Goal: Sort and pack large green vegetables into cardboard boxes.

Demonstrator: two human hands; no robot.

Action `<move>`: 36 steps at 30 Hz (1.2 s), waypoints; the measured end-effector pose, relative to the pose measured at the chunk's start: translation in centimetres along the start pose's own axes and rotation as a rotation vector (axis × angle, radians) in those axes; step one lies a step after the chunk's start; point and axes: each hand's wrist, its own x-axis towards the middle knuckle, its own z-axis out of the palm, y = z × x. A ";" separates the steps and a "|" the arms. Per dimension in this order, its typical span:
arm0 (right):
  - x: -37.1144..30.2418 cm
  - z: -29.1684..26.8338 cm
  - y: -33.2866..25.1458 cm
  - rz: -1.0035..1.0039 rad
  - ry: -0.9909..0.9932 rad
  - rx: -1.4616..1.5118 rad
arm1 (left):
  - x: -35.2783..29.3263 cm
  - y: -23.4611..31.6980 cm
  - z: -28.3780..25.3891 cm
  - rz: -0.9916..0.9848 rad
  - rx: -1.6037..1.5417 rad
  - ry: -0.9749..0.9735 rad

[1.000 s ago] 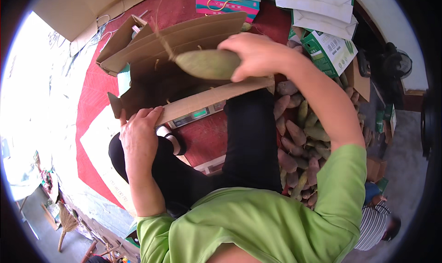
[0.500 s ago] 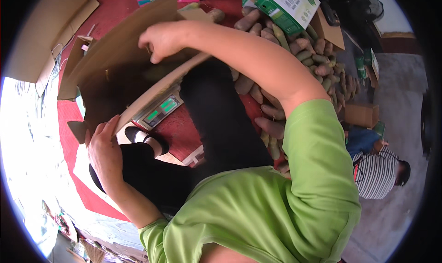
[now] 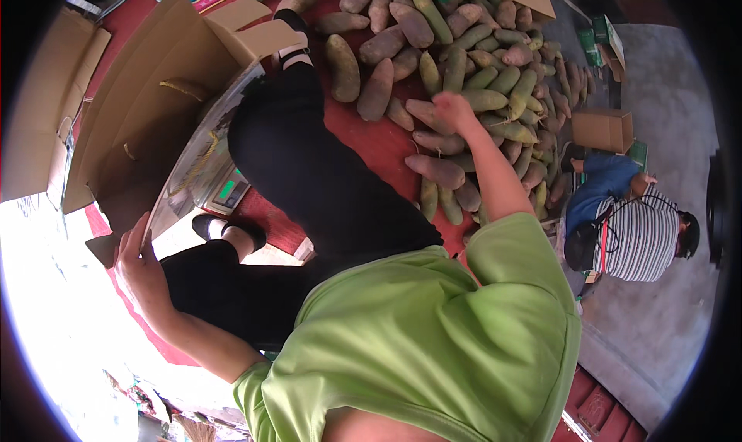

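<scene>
Half a second ago the right hand (image 3: 454, 109) was over the cardboard box (image 3: 147, 109); now it has swung away from the box and out to the heap of long fruits (image 3: 471, 63) spread on the red mat (image 3: 371, 136), well apart from the box. Its fingers curl down onto a pinkish-brown fruit (image 3: 423, 111) at the near side of the heap, though whether they have closed round it cannot be told. The left hand (image 3: 139, 260) stays at the near corner of the box, fingers wrapped over a flap edge. Just beside the box, under its near side, sits a weighing scale (image 3: 224, 191). Beyond the heap, far from the box, a person in a striped shirt (image 3: 638, 237) crouches.
</scene>
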 end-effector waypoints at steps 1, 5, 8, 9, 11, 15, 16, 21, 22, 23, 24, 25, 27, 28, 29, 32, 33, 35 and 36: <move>-1.3 1.1 3.4 0.089 -0.022 -0.139 | 0.1 0.3 0.0 -0.037 -0.006 0.001; -7.8 4.6 13.1 0.267 -0.208 -0.267 | 0.4 -0.3 0.7 -0.054 -0.038 -0.006; -11.3 6.5 12.1 0.429 -0.132 -0.240 | 0.2 -0.6 0.5 -0.065 -0.004 -0.014; -11.4 6.7 10.6 0.427 -0.126 -0.239 | 0.1 -1.0 0.4 -0.062 -0.005 -0.009; -11.6 6.6 7.1 0.521 -0.383 -0.458 | -0.2 -2.0 0.8 -0.099 -0.020 0.003; -11.4 7.7 6.6 0.575 -0.421 -0.546 | 0.0 -2.4 1.0 -0.087 -0.083 -0.002; -11.5 8.3 6.9 0.564 -0.406 -0.598 | 0.2 -2.3 1.0 -0.102 -0.097 -0.023; -11.4 8.9 6.1 0.541 -0.371 -0.707 | 0.3 -2.1 1.2 -0.051 -0.070 0.002; -11.3 8.9 5.7 0.533 -0.368 -0.707 | 0.2 -2.0 1.0 -0.052 -0.061 -0.008; -11.2 8.7 5.2 0.533 -0.377 -0.698 | 0.2 -1.9 0.9 -0.058 -0.057 0.000; -10.9 8.5 4.6 0.522 -0.387 -0.692 | 0.0 -1.9 0.7 -0.043 -0.064 0.009; -10.7 8.3 3.9 0.494 -0.388 -0.693 | -0.1 -1.9 0.3 -0.031 -0.064 0.019; -10.6 7.5 3.1 0.538 -0.432 -0.670 | -0.3 -0.8 -0.3 0.028 0.032 0.023; -10.6 7.1 2.8 0.553 -0.430 -0.645 | -0.2 1.0 -0.5 -0.041 0.016 0.024; -10.7 6.6 3.1 0.573 -0.425 -0.615 | 0.1 -0.1 0.2 -0.031 -0.059 0.010; -10.3 6.1 3.8 0.534 -0.441 -0.548 | -0.2 2.0 -0.7 -0.106 0.013 0.029; -10.5 5.5 3.9 0.533 -0.436 -0.536 | 0.1 2.5 -0.7 -0.119 0.039 0.025; -9.8 4.0 2.9 0.494 -0.456 -0.444 | -0.2 2.0 -0.9 -0.123 0.004 0.036; -9.9 3.0 3.6 0.490 -0.465 -0.360 | 0.2 2.3 -0.9 -0.111 -0.002 0.031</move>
